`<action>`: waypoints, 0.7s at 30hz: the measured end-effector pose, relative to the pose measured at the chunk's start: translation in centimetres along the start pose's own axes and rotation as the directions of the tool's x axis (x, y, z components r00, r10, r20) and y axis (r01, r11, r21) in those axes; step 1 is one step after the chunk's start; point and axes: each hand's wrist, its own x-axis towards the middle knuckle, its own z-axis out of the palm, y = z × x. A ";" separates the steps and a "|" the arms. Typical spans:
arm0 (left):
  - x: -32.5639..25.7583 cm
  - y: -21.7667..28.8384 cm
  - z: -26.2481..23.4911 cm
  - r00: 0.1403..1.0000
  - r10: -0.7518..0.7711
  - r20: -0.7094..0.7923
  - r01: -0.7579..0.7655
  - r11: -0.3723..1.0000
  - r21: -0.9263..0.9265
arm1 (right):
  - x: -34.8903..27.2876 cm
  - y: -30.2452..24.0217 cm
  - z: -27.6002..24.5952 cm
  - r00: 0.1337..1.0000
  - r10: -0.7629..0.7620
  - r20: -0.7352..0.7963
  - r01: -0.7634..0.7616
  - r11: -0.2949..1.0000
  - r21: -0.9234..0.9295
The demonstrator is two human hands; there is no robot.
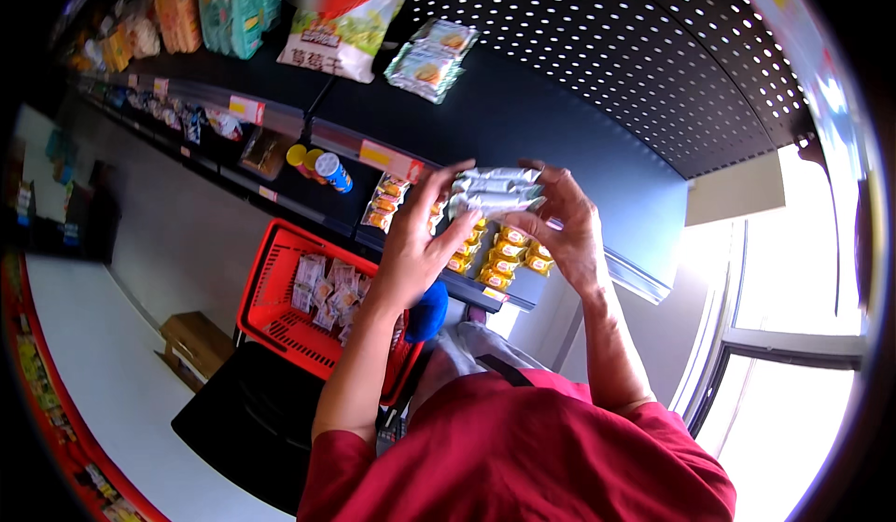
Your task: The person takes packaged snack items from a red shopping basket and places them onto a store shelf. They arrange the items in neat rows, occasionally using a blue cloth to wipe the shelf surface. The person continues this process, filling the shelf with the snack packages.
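Place: shop aisle with dark shelves (523, 111) under a perforated back panel.
Basket: red basket (271, 307) with small packets, below the left forearm.
Left hand (415, 242): fingers closed on the left end of the silver packets (495, 191).
Right hand (565, 228): fingers grip their right end.
Behind: yellow snack packs (509, 256) at the shelf's front edge.
Far: hanging bags (350, 23).

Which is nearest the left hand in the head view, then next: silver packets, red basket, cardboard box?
1. silver packets: held in the left hand, at its fingertips.
2. red basket: below-left, by the forearm.
3. cardboard box: farthest left, on the floor.
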 end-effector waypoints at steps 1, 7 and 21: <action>1.0 0.1 0.9 1.000 0.007 0.022 -0.009 0.998 0.064 | 0.2 0.0 -0.8 0.999 -0.021 -0.049 0.018 0.998 -0.057; 4.8 -2.7 5.4 0.994 0.050 0.100 -0.091 0.880 0.465 | 1.1 4.4 -3.1 0.986 -0.014 -0.164 -0.008 0.991 -0.133; 4.5 -4.4 7.6 0.996 -0.003 0.091 -0.044 0.860 0.508 | 0.8 6.2 -3.0 0.995 -0.075 -0.072 0.057 0.971 -0.230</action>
